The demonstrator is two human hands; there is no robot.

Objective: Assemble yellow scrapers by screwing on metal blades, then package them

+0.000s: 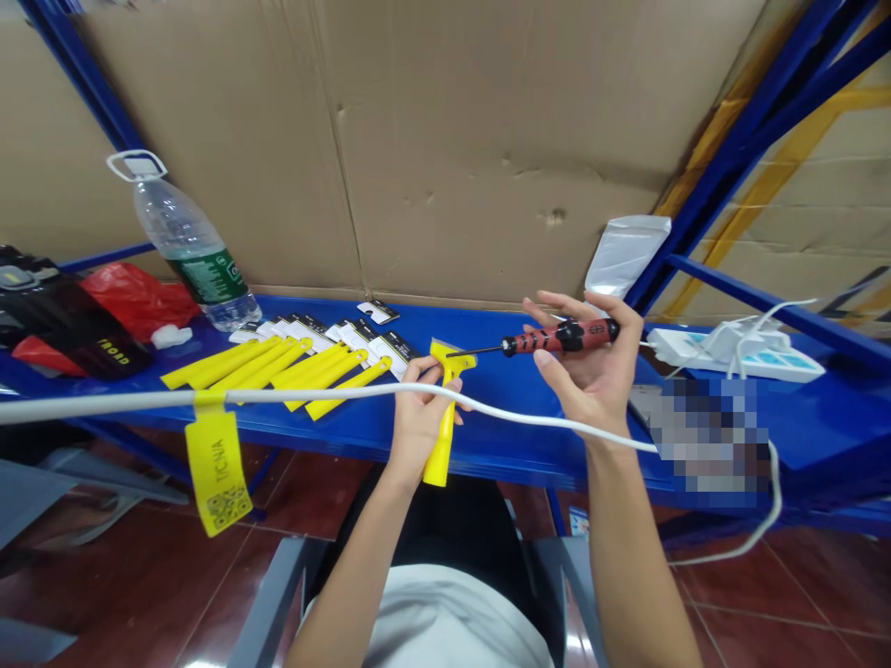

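Observation:
My left hand is closed around a yellow scraper, its head up and its handle pointing down toward my lap. In my right hand lies a red and black screwdriver, held between thumb and fingers, some fingers spread. The screwdriver's shaft points left, and its tip meets the scraper's head. Whether it sits in a screw is too small to tell. Left of my hands, several yellow scrapers with black and white cards lie in a row on the blue table.
A white cable with a yellow tag runs across in front of my hands. At the left stand a water bottle, a red bag and a black container. A power strip and a blurred patch lie right.

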